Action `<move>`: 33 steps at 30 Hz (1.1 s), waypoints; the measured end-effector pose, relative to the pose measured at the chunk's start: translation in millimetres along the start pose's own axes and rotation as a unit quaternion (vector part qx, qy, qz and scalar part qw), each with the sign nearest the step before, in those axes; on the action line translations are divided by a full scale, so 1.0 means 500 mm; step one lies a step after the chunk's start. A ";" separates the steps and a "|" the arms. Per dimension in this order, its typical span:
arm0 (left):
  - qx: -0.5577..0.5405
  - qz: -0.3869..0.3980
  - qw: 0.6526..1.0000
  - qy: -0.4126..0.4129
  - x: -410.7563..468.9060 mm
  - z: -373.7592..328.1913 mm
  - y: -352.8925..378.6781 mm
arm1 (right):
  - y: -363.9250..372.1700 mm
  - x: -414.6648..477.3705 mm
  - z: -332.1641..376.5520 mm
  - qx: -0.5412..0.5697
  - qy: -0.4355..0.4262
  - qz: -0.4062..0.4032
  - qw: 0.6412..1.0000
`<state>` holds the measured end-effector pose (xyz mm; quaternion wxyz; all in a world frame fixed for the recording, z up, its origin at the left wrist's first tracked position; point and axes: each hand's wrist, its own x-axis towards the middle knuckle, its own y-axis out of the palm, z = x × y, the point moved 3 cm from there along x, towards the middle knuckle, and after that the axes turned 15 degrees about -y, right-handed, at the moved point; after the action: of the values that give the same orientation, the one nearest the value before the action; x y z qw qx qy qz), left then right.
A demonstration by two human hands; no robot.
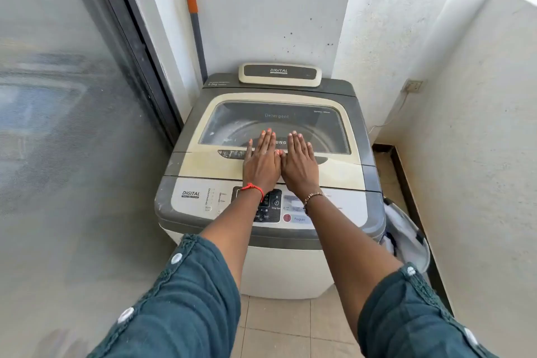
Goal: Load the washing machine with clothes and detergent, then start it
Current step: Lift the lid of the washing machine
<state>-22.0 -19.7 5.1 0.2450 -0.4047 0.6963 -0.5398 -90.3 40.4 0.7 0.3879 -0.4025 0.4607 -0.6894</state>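
Resting flat and spread, holding nothing: left hand [261, 161] and right hand [299, 161] on the closed lid [203, 164]. Clothes basket [406, 235] waiting right of the grip. Loading, soap, starting all looking undone.

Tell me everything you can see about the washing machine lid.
The lid is shut and lies flat on top of the washing machine. Its frame looks like yellowed cream plastic around a tinted, dusty window printed "Detergent", with the drum faintly visible beneath. A dark handle recess runs along the front edge. The left hand and right hand rest flat on it, side by side, palms down, fingers reaching onto the window.
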 end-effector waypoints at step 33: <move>0.186 -0.202 0.945 0.180 0.038 -0.006 -0.166 | -0.253 0.122 0.019 -0.036 -0.070 0.087 0.993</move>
<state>-10.1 -41.2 86.8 0.0724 -0.3802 0.5201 -0.7614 -125.3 16.9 135.0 0.4628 -0.4216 0.4902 -0.6065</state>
